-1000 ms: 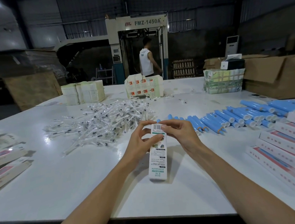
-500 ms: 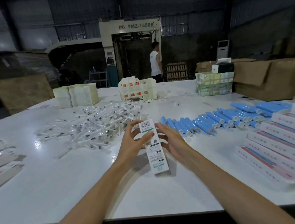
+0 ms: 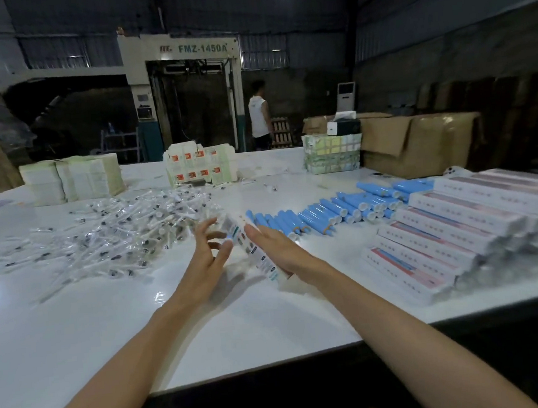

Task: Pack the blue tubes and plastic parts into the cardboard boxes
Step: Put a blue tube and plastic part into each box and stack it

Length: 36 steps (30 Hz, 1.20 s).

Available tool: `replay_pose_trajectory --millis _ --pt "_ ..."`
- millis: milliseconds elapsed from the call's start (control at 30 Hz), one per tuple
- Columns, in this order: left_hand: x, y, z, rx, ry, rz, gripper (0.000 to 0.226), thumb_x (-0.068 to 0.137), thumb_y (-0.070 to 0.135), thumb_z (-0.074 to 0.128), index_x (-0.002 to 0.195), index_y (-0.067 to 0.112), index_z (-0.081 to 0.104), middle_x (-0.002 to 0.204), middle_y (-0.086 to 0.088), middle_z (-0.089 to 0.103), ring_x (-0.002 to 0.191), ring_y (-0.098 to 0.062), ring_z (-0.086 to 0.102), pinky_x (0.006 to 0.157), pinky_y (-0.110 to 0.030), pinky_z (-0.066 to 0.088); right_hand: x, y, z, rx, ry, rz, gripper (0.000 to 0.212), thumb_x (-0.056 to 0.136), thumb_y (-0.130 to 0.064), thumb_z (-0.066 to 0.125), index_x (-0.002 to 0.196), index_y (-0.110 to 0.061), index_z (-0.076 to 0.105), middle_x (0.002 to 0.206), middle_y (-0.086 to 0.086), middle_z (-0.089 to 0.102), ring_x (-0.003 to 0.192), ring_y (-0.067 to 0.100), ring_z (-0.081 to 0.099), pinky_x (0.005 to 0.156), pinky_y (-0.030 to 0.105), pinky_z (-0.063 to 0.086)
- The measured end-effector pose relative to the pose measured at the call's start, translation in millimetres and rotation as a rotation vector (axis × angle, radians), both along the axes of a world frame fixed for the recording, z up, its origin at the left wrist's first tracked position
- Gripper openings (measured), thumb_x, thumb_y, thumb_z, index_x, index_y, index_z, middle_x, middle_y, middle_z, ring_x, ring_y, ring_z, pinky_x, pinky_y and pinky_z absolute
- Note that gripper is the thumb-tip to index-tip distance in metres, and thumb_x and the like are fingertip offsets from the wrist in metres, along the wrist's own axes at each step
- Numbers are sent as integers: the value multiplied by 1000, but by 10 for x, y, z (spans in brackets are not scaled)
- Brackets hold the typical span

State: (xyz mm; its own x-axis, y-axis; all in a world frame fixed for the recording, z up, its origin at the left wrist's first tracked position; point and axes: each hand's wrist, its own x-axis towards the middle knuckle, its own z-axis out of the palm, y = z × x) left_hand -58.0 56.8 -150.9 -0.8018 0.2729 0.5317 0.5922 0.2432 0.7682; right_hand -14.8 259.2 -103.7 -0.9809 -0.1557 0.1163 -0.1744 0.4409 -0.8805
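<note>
I see the cardboard box (image 3: 253,252), upright half a second ago, now tilted and blurred over the worktop (image 3: 77,334) between my hands. Left hand (image 3: 209,261) fingers are splayed apart. Right hand (image 3: 280,251) fingers lie straight along it, with blue tubes (image 3: 326,210) just behind.

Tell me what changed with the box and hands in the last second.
The white box, earlier upright and pinched at its top, now leans left, blurred, between the hands. The left hand has spread its fingers; the right hand lies flat along it. Blue tubes and plastic parts stayed put.
</note>
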Motion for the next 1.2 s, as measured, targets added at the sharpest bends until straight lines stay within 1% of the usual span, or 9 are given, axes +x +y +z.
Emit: replay_pose_trajectory --millis 133,300,367,467,633,833,1067,1133,1200 --pt "-1 -31 -60 -125 19 3 58 106 58 50 155 34 28 120 4 61 105 -6 61 90 -24 48 134 439 292 366 175 -210 57 106 -63 35 150 -28 44 145 4 54 131 27 53 96 41 42" --pt "59 -12 -32 -149 84 27 49 107 35 58 151 24 39 112 0 62 89 -3 60 79 -21 51 391 1194 757 796 360 -557 51 107 -57 34 146 -27 46 134 11 57 123 33 56 83 43 40" --pt "75 -12 -34 -151 114 32 43 108 23 60 148 22 43 111 -1 62 95 -5 61 84 -29 52 551 1510 903 934 392 -672 50 109 -54 35 145 -23 48 130 13 58 120 35 58 80 42 40" --pt "82 -36 -44 -195 141 32 41 108 17 62 145 23 47 114 3 63 109 -14 60 91 -41 52 789 1931 994 1126 362 -799 49 109 -51 38 140 -15 51 129 16 57 120 36 56 87 45 46" --pt "32 -86 -62 -264 182 53 39 105 10 64 140 23 53 118 4 63 114 -19 58 94 -49 54 1016 2356 938 1313 253 -873 50 108 -49 43 140 -12 53 137 16 50 127 33 49 98 49 46" --pt "33 -100 -65 -295 188 61 41 104 6 65 139 24 54 118 3 62 114 -21 57 93 -46 53 1097 2571 832 1503 226 -903 49 107 -51 39 135 -17 62 147 14 49 136 31 43 110 52 37" --pt "101 -100 -31 -313 193 65 41 103 2 64 138 21 56 118 2 62 113 -23 56 90 -39 49 1062 2669 879 1600 159 -847 51 108 -54 37 141 -21 57 141 9 57 130 29 53 103 50 45" --pt "112 -93 -28 -311 194 66 42 103 1 65 137 22 56 117 5 62 113 -22 57 89 -38 49 1050 2633 865 1598 192 -866 52 108 -55 37 141 -19 56 142 10 56 131 29 52 106 50 43" --pt "117 -86 -33 -319 191 62 41 103 2 64 135 27 57 116 8 63 112 -17 58 88 -39 51 1030 2498 833 1583 339 -888 46 107 -50 41 133 -17 60 136 10 59 126 28 53 105 49 42"
